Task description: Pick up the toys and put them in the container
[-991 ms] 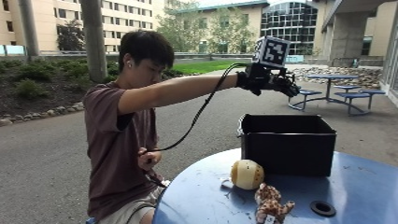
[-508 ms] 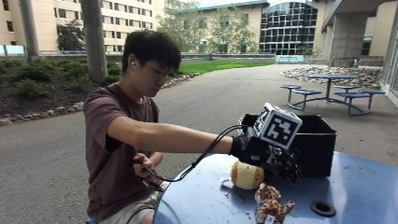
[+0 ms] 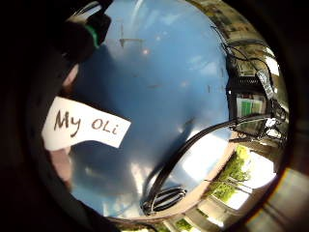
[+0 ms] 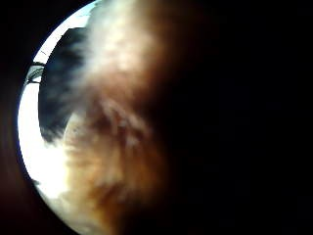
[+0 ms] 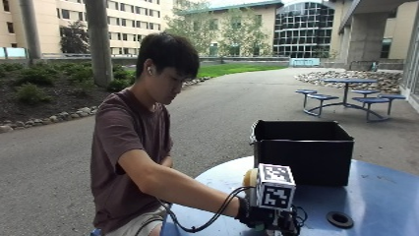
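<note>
Gloved right hand (image 5: 265,219) low centre-right of outside view, down on furry brown toy (image 4: 117,147); fingers hidden, grip can't tell. Prob. soft, light; take by body. Black container (image 5: 302,155) behind, centre-right.

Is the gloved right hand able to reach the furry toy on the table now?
Probably yes: the right hand is low over the blue table, and brown-and-white fur of the furry toy fills its thumb-side palm view.
</note>
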Demonstrator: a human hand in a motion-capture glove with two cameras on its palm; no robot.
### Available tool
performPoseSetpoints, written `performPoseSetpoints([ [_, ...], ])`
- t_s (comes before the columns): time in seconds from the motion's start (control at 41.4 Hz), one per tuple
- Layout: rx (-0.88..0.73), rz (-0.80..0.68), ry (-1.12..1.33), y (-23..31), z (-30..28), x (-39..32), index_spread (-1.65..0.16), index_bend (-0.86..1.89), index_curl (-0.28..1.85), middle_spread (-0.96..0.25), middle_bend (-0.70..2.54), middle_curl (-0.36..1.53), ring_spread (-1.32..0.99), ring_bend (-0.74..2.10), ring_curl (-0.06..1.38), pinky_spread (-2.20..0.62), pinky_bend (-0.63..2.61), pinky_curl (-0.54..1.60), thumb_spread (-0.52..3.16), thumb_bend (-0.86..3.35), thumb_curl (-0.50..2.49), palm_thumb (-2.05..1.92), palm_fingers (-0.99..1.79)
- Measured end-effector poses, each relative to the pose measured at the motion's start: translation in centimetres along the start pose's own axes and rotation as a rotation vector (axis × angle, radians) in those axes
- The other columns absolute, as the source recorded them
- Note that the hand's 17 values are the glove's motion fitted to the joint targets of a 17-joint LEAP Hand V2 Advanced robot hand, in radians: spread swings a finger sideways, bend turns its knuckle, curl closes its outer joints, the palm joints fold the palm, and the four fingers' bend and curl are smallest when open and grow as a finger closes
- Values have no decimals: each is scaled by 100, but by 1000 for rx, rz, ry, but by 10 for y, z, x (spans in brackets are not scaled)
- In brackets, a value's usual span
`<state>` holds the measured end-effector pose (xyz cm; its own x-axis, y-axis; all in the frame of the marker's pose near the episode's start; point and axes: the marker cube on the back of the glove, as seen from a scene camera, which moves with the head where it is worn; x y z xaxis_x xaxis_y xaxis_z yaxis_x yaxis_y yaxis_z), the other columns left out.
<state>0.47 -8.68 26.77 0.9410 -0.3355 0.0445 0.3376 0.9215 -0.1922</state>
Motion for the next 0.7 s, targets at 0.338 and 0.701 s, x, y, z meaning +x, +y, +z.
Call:
performPoseSetpoints([
  [0.338,-62,65,-89,-5,-34,-6,-3,92,56,-19,104,72,-30,123,61,-41,78,42,113,30,67,73,139],
  [0.701,98,85,-24,8,-187,-66,-13,112,74,-24,137,91,-39,133,72,-41,98,54,74,6,79,50,106],
])
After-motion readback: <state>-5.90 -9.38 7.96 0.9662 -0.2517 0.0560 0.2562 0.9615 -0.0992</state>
